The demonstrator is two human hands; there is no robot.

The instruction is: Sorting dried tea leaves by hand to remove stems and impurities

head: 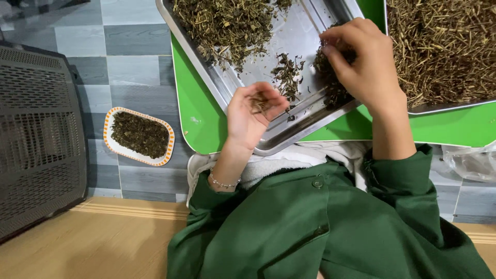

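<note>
Two metal trays: near steel tray (305, 39) with dried herb piles, second tray (444, 51) full of stems, both on green desk (194, 103). One oval dish (138, 136) of leaves on floor. Left hand (253, 113) palm up, fingers curled, pinching herb bits (260, 102). Right hand (361, 59) palm down over tray edge, fingers pressed together in herbs.

We count two metal trays (310, 121) (439, 107) beneath our fingers, one small oval dish (114, 149) left of them, and one green board (196, 113) underneath.
</note>
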